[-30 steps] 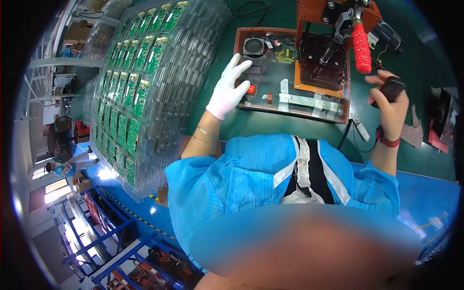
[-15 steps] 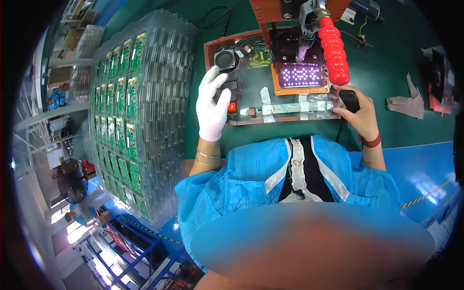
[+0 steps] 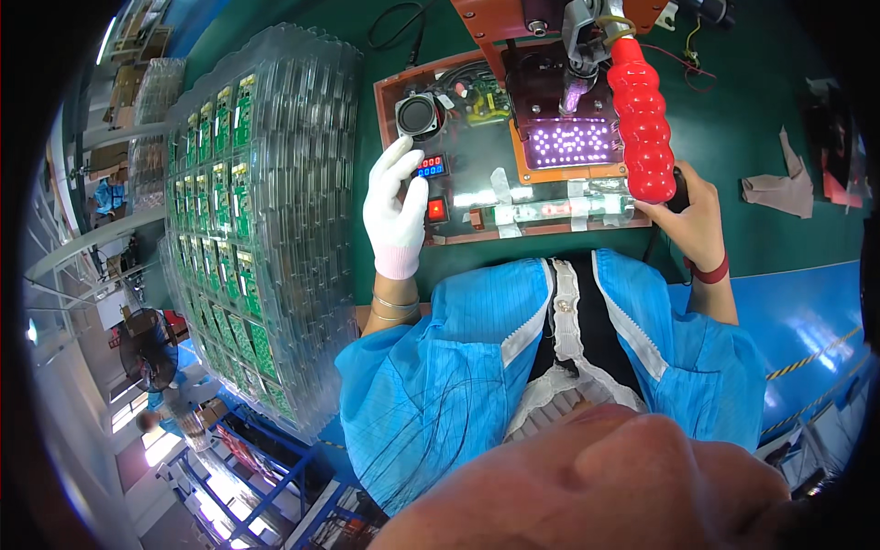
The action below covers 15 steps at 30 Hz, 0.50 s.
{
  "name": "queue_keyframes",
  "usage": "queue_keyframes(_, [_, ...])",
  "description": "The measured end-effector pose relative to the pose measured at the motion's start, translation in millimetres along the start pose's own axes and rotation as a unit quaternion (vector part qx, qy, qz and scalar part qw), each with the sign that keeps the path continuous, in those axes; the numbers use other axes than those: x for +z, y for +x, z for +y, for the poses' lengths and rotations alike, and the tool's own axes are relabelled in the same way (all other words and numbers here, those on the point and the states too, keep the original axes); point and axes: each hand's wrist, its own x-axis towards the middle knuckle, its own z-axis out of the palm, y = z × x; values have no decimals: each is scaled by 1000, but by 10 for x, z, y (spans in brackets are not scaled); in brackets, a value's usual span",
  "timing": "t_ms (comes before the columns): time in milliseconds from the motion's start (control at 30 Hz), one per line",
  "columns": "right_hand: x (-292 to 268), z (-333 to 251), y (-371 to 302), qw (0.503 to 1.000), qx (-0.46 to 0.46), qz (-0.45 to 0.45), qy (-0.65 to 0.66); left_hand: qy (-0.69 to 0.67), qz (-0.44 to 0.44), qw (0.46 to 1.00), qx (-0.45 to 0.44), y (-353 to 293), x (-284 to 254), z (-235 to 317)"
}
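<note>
My left hand (image 3: 396, 213), in a white glove, is held with its fingers stretched out at the left side of a test fixture (image 3: 486, 240). Close to its fingertips are a lit red-and-blue digital meter (image 3: 429, 167) and a glowing red switch (image 3: 437, 210). My bare right hand (image 3: 695, 220) is closed round a black oblong handheld device (image 3: 679, 191), partly covered by the red bumpy lever handle (image 3: 645, 137). Beneath the fixture's press, a panel of white-purple lights (image 3: 570, 144) glows. A taped clear strip (image 3: 559, 210) runs along the fixture's near edge.
Tall stacked clear trays (image 3: 312, 183) of green circuit boards (image 3: 220, 197) stand at left. A round speaker (image 3: 418, 116) sits in the fixture's far left corner. Right of the fixture, a beige cloth (image 3: 782, 183) lies on the green mat (image 3: 733, 119). A black cable (image 3: 390, 32) curls behind.
The red lever handle has come down nearer to me and now overlaps the black device. The digital meter, dark before, is lit. Both hands have barely moved.
</note>
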Motion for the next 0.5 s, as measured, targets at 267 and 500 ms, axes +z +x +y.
queue_keyframes(267, [82,83,99,964,35,122,233,12,5,1000,-2,-7,7,39])
queue_keyframes(500, [89,57,88,980,-18,138,143,18,3,1000,0,1,8,8])
